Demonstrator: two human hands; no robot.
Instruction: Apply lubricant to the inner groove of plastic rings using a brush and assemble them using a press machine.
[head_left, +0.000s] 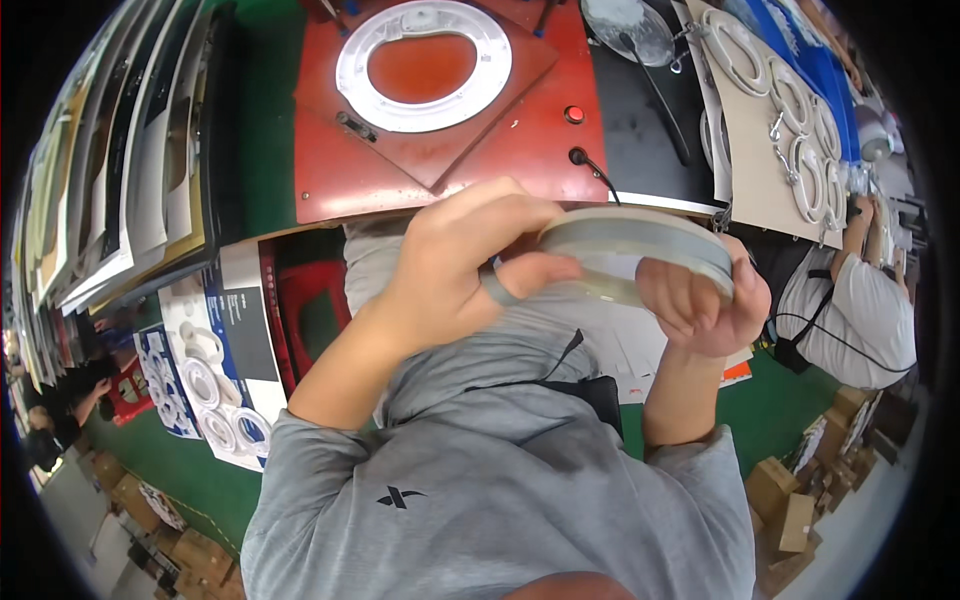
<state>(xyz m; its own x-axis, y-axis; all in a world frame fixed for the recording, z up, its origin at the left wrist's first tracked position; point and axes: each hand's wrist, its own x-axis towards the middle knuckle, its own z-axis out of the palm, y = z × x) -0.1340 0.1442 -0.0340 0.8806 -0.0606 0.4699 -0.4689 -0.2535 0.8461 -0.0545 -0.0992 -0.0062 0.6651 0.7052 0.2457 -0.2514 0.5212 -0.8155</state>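
Above the near edge of the red worktop I hold a pale round ring (640, 232) with a grey band along its outer wall, tilted so its side shows. My left hand (470, 255) grips its left end between thumb and fingers; a grey band circles one finger. Around the right end curls my right hand (705, 300), with fingers seen through the ring's opening. Farther off, a flat white ring-shaped frame (357, 75) lies on a red plate (520, 85), apart from both hands.
The red worktop (325, 190) has a red button (573, 114) and a black cable (597, 170). Several white rings (735, 50) with metal clips lie on cardboard at right. Stacked sheets (120, 150) fill a rack at left. Another person (850, 315) sits at far right.
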